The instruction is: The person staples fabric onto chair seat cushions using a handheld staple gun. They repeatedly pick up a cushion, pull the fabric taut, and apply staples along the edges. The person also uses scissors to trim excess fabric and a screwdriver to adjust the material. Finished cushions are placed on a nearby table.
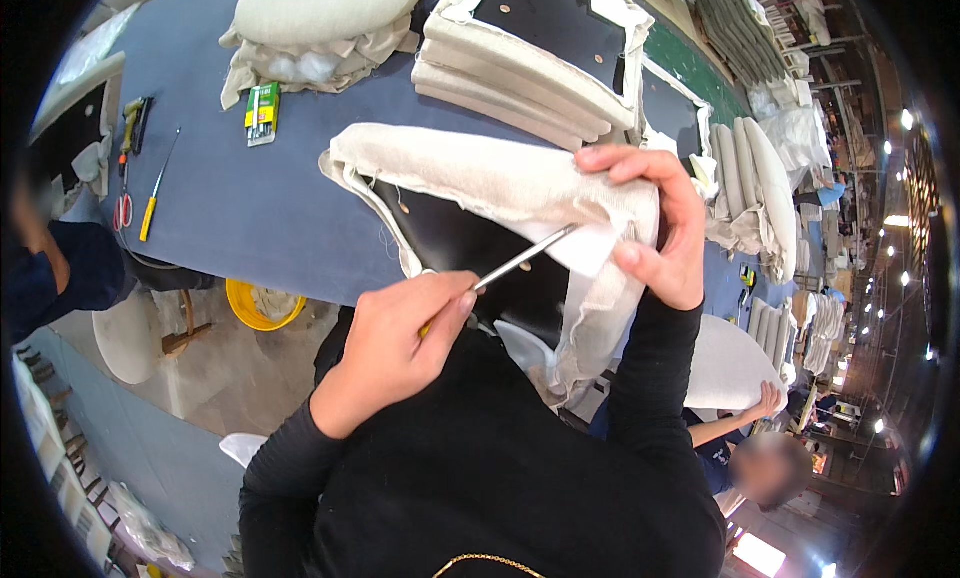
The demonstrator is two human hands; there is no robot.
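A beige fabric-covered seat cushion lies with its black underside up at the table's near edge. My right hand is closed around its right corner, thumb on the folded fabric and fingers over the outer edge. In my left hand is a screwdriver; a little yellow of its handle shows by the palm. The metal tip meets the loose fabric edge and a white flap near my right thumb. Frayed threads hang along the cushion's fabric border.
On the blue table lie a yellow-handled pick, red-handled scissors and a green-yellow packet. Stacked cushions stand beyond. A yellow bucket is below the edge. One co-worker handles a panel at right; another is at left.
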